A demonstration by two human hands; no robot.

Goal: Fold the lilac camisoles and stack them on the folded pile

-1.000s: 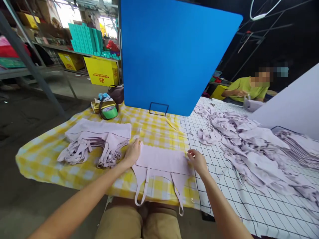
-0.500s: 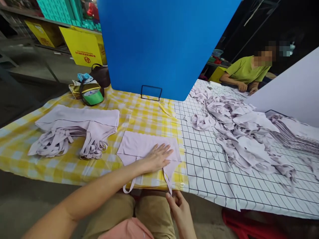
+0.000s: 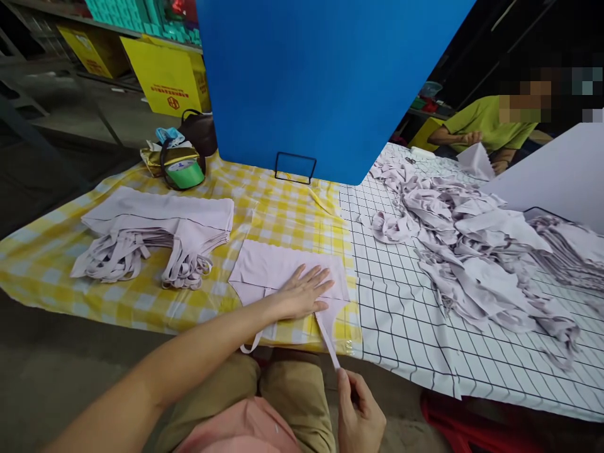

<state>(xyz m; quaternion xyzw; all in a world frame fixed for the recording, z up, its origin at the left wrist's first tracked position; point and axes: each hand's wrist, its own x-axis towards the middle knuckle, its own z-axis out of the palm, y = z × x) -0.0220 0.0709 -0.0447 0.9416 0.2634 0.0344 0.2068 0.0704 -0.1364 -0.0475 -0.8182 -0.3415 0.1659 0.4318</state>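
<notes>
A pale lilac strappy top [image 3: 274,267] lies flat on the yellow checked cloth in front of me. My left hand [image 3: 306,294] rests flat on its right half, fingers spread, pressing it to the table. Beyond the table's front edge, my right hand [image 3: 358,409] pinches the end of the top's right shoulder strap [image 3: 329,343], which is drawn straight toward me. The other strap [image 3: 252,343] hangs in a loose loop over the edge. To the left sits a neat stack of matching tops [image 3: 158,214], their straps bunched at the near side.
A tall blue board [image 3: 321,82] in a wire stand rises behind the top. Green tape [image 3: 186,175] lies at the back left. On the right, a loose heap of lilac garments [image 3: 472,251] covers the white grid cloth [image 3: 391,327]. A co-worker [image 3: 495,126] handles a lilac piece across the table.
My right hand has moved slightly right and toward me, pulling the strap taut. My left hand stays on the top. The co-worker has lifted a lilac piece. The whole view has shifted a little.
</notes>
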